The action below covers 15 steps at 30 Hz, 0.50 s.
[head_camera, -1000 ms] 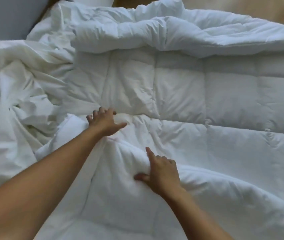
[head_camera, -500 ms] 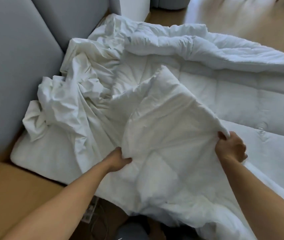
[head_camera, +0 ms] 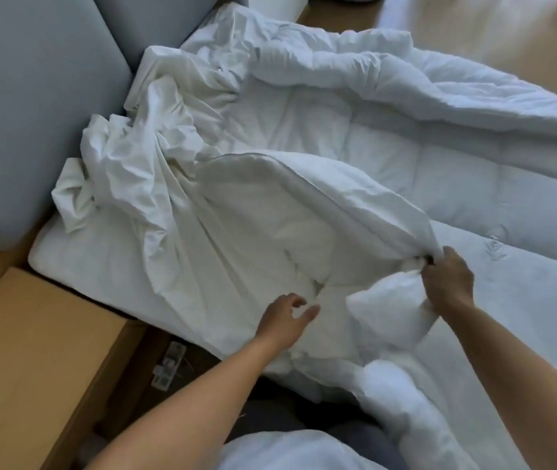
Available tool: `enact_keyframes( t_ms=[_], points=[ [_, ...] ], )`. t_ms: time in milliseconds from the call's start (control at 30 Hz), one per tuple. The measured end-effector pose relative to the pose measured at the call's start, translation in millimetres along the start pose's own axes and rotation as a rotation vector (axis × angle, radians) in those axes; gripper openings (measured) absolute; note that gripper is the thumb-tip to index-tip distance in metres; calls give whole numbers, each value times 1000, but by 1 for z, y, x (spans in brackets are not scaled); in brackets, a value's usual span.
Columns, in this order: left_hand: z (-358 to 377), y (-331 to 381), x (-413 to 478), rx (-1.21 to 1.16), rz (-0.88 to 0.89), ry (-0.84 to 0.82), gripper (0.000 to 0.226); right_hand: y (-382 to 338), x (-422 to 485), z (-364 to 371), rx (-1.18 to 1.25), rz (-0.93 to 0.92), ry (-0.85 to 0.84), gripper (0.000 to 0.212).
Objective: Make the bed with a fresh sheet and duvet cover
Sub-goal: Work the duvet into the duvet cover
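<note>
Right hand (head_camera: 447, 283) pinches the duvet (head_camera: 405, 171) by its near corner; left hand (head_camera: 285, 322) hovers slack, holding nothing. Soft, bulky, likely light: grip corners.

Readable text: none in this view.
White strip on the floor (head_camera: 169, 365): carries small dark and pale patches that might be labels or sockets; too small and blurred to read.
Duvet (head_camera: 439, 184): plain white quilted cloth, nothing legible on the part that shows.
</note>
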<state>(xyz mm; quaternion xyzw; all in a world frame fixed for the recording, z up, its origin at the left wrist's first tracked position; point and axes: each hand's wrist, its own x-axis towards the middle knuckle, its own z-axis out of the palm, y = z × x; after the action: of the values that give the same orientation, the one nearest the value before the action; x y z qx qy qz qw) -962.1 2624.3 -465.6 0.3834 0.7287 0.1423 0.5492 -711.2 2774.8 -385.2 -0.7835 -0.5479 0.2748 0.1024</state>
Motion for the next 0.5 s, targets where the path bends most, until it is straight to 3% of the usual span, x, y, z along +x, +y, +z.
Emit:
enact_keyframes(
  t_ms=[67,133,233,300,333,400,467,500],
  points=[
    [8,-52,10,160,-199,2,44,14,28,-35,-83,-48,114,34],
    [33,-81,19,186,-281,-1,41,26,61,-69,-197,-89,243,52],
    [87,-84,40,96,-261,17,64,33,96,-87,-372,-153,409,47],
    [120,-75,61,27,-319,53,85,29,106,-65,-407,-256,417,50],
    [134,-72,71,24,-361,85,85,26,106,-46,-409,-310,326,55],
    [152,-72,86,103,-395,166,52,27,99,0,-341,-292,-52,67],
    [162,-78,91,140,-373,221,21,44,80,43,-197,-63,-437,77],
    [163,-83,91,110,-345,254,16,55,69,60,-212,-16,-532,78]
  ],
)
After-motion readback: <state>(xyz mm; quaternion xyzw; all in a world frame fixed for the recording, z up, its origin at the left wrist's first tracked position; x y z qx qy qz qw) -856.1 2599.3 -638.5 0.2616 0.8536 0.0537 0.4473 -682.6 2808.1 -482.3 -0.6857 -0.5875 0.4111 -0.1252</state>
